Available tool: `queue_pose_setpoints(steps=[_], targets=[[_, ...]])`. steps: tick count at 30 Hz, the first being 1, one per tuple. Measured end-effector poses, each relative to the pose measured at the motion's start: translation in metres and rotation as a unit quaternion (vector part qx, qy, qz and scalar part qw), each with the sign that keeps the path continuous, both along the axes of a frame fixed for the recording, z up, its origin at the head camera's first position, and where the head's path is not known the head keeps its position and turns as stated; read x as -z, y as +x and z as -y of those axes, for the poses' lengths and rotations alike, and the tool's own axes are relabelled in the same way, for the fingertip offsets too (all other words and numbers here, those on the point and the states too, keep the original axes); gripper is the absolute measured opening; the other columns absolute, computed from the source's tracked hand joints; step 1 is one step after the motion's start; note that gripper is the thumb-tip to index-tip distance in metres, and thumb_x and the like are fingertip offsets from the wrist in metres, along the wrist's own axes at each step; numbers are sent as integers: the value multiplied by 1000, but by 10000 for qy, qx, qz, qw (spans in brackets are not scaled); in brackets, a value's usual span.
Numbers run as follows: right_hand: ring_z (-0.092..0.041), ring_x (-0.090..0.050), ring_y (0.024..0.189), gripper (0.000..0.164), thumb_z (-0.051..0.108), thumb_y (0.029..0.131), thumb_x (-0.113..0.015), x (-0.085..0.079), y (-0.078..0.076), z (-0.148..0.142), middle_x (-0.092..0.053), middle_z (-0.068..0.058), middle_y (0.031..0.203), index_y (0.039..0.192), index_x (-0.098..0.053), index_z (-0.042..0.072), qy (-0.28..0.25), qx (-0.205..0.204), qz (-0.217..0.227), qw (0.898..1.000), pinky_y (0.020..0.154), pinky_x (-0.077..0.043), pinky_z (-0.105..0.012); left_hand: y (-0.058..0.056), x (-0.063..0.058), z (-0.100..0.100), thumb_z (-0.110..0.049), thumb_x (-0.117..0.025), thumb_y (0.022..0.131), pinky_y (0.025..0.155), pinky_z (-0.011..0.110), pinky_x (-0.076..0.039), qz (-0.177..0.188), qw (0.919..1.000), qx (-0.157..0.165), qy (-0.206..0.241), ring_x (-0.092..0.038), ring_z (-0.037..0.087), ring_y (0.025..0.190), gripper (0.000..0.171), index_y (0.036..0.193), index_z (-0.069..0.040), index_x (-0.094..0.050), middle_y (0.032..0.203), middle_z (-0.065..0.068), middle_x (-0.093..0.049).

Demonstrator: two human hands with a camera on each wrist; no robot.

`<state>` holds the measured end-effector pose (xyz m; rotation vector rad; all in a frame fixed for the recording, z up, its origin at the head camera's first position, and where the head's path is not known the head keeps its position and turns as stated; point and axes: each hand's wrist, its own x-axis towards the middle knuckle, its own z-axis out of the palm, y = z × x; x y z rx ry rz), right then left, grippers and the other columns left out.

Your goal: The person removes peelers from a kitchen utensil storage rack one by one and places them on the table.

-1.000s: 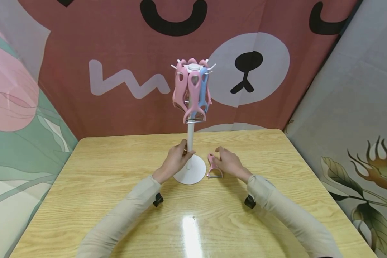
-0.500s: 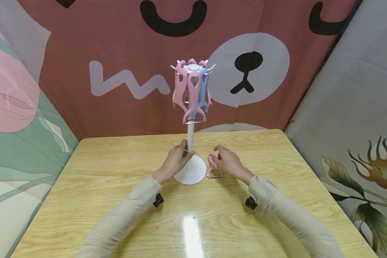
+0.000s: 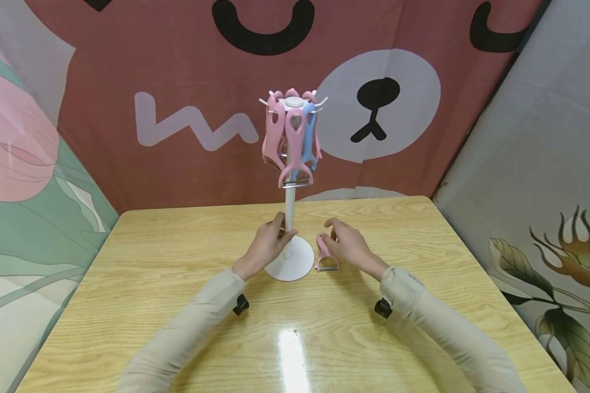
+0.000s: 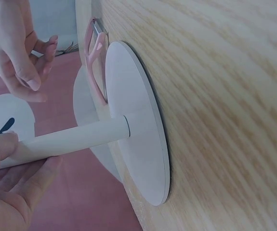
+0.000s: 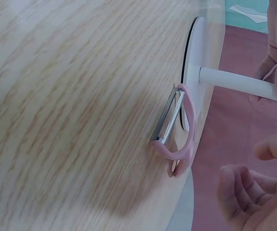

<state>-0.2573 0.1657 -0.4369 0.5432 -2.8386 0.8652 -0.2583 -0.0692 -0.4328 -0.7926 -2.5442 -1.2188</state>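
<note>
A white stand with a round base (image 3: 295, 268) rises upright on the table, and my left hand (image 3: 263, 246) grips its post (image 4: 75, 139) low down, thumb on one side and fingers on the other. Several pink peelers (image 3: 296, 139) and a blue peeler (image 3: 308, 136) hang from hooks around its top. Flat on the table, just right of the base, lies another pink peeler (image 5: 190, 125), its blade toward me. My right hand (image 3: 350, 245) hovers over that peeler's handle with fingers loosely bent, and the right wrist view shows nothing between them.
The wooden table (image 3: 177, 305) ends at a patterned cloth backdrop (image 3: 201, 65) close behind the stand. More printed cloth (image 3: 536, 164) borders the right side, and another hangs at the left. Some white hooks (image 3: 322, 102) at the stand's top stick out bare.
My right hand has shifted slightly away from me, above the lying peeler. The left hand, the stand and the peelers stay where they were.
</note>
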Motion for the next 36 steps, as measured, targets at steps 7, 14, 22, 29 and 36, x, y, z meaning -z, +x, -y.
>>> queue_pose_setpoints(steps=[7,14,22,29,36], targets=[[-13,-48,55,30,18,96,-65,1,1,0,-58,-6,77,118,-59,-1,-252,-86,-109,9996,51,-41,-31,-1,0,0,-13,-64,98,67,32,-59,48,10000,-38,-26,-72,25,83,22,112,1,-53,95,14,-69],[-12,-47,54,28,23,97,-64,0,2,-2,-57,-4,77,116,-59,2,-249,-99,-95,9996,50,-40,-30,0,-1,1,-13,-64,98,68,33,-59,113,9999,-38,-45,-72,25,84,23,111,1,-53,95,15,-69],[-13,-47,55,23,21,95,-66,-1,3,-1,-57,-1,75,110,-62,4,-399,-30,-312,9987,50,-40,-30,0,-1,0,-12,-64,97,67,33,-59,49,10000,-30,-41,-72,26,83,22,111,1,-53,95,14,-69],[-12,-50,57,15,16,93,-66,-2,3,-1,-57,-1,72,102,-63,4,-614,-110,-778,9950,51,-40,-29,0,-1,0,-13,-64,97,66,32,-58,52,9999,-53,-80,-72,24,82,23,112,0,-53,95,14,-69],[-12,-53,61,11,15,95,-64,-8,5,0,-59,0,72,102,-64,6,-675,-29,-744,9949,54,-44,-31,0,1,-1,-12,-65,97,64,31,-58,20,10000,-50,-18,-71,24,80,22,112,0,-53,94,14,-69]])
